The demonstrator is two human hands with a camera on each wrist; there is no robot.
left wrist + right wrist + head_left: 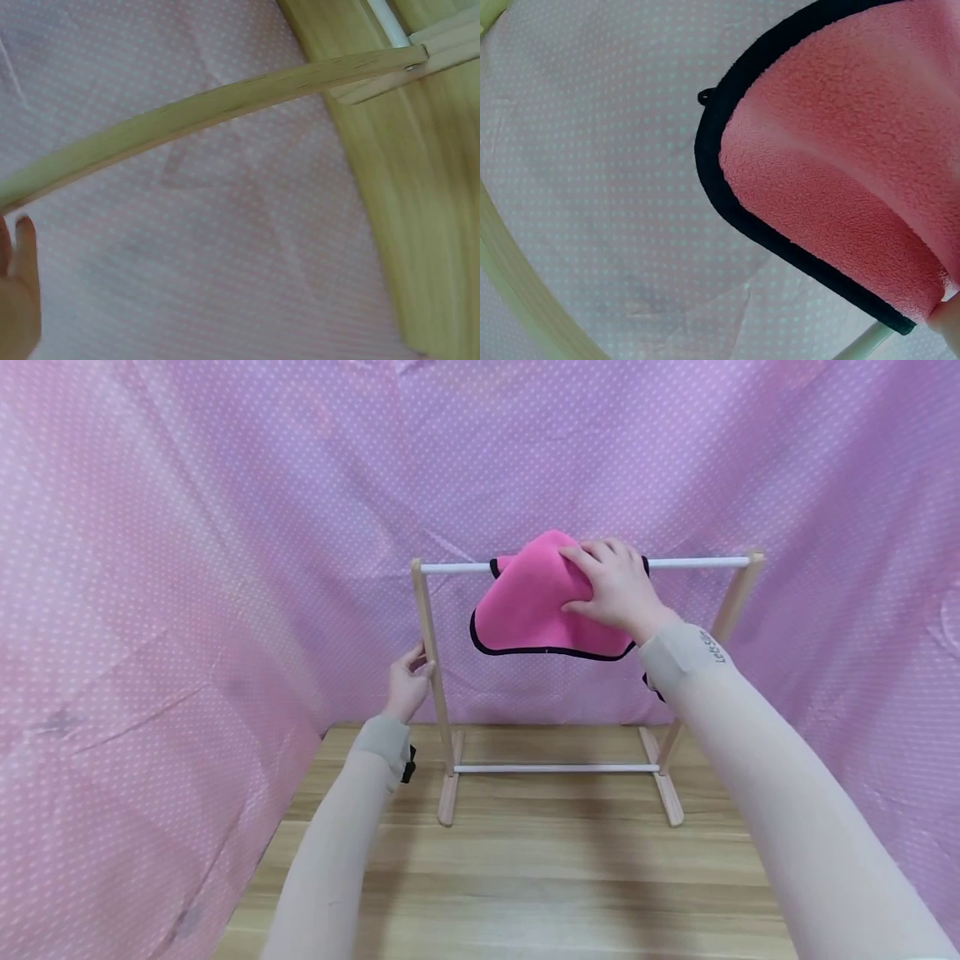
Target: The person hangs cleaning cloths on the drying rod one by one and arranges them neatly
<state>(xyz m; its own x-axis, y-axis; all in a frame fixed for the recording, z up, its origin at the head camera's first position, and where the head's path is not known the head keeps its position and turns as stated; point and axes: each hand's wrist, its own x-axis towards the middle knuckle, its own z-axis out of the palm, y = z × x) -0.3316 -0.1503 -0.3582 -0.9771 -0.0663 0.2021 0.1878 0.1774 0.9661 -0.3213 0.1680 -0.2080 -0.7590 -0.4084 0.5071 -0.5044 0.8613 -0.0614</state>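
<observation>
A pink towel (528,606) with black edging hangs folded over the white top bar of a wooden rack (697,562). My right hand (617,585) rests on the towel's upper right part, its fingers spread across the cloth near the bar. In the right wrist view the towel (840,165) shows a fleecy surface and a small black loop, with part of a finger at the lower right. My left hand (408,683) holds the rack's left post (431,639) at mid-height. Fingertips reach up to that post (202,109) in the left wrist view.
The rack stands on a wood-grain table (525,877) on two wooden feet, joined by a low white bar (555,769). Pink dotted fabric (187,568) hangs behind the rack and at both sides. Each wrist wears a pale band (384,743).
</observation>
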